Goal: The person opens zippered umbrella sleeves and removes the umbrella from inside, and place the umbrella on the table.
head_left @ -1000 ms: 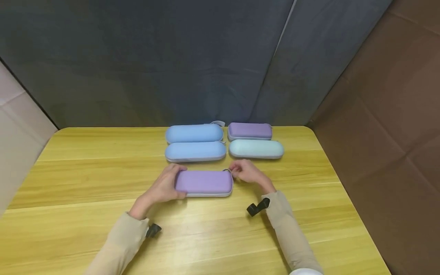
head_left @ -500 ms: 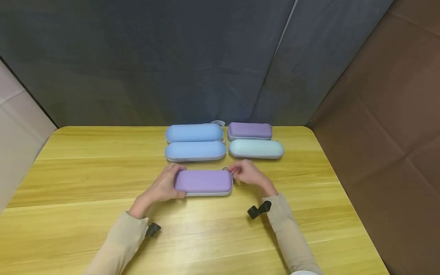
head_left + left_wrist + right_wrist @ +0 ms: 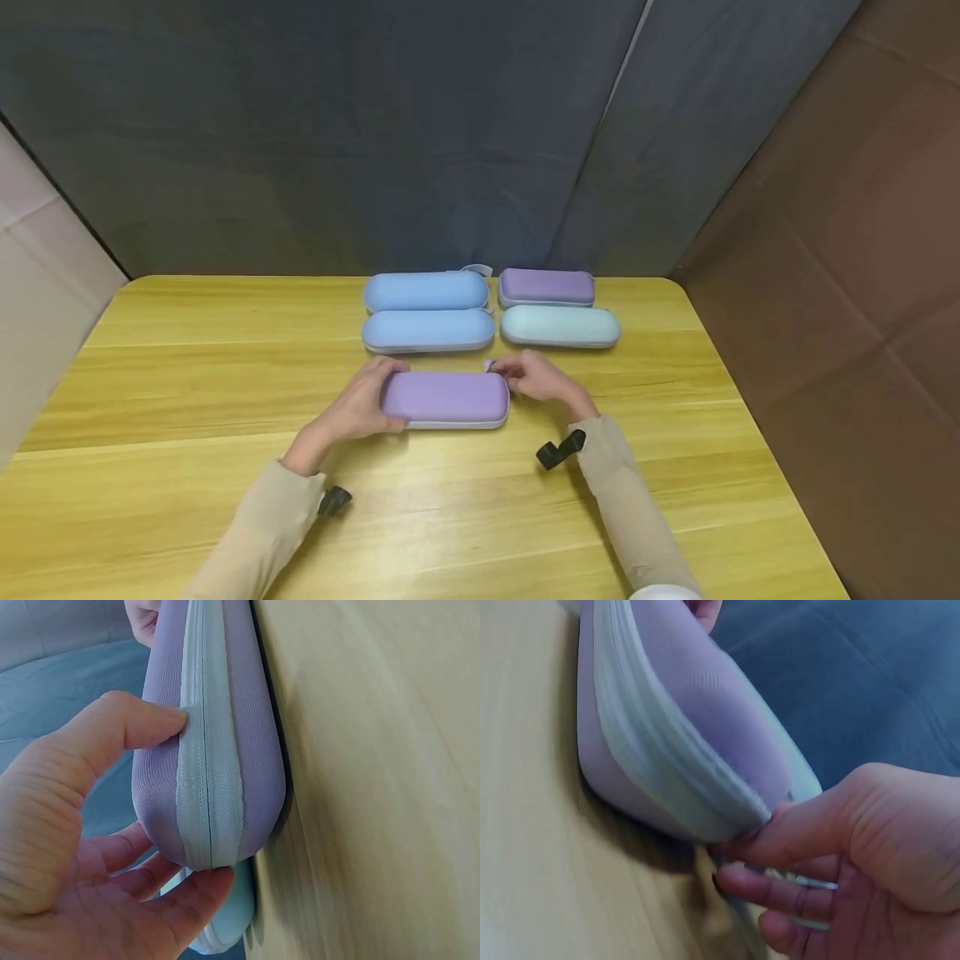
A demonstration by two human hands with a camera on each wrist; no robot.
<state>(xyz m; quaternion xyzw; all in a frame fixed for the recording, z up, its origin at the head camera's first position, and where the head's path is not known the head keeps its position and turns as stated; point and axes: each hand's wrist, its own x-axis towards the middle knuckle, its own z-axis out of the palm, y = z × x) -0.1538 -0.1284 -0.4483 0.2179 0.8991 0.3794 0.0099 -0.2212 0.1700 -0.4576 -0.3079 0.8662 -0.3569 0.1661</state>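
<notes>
A light purple zippered pencil case [image 3: 446, 397] lies across the middle of the wooden table. My left hand [image 3: 358, 404] grips its left end; in the left wrist view the thumb presses beside the pale zipper band [image 3: 206, 750] and the fingers reach round the rounded end. At the back right corner, my right hand [image 3: 536, 375] pinches the zipper pull, which the thumb and fingers mostly hide. A small grey strap [image 3: 489, 365] sticks out beside those fingertips. In the right wrist view the thumb touches the corner of the zipper band [image 3: 660, 761].
Behind the purple case lie two blue cases [image 3: 427, 331], one behind the other. To their right are a mint case [image 3: 561, 326] and a darker purple case [image 3: 547, 287]. A dark grey curtain [image 3: 337, 150] borders the table's back edge, with a brown panel [image 3: 840, 275] at the right.
My right fingertips have shifted slightly left along the case's back corner, and the strap now points up beside them. The left hand and the cases have hardly moved.
</notes>
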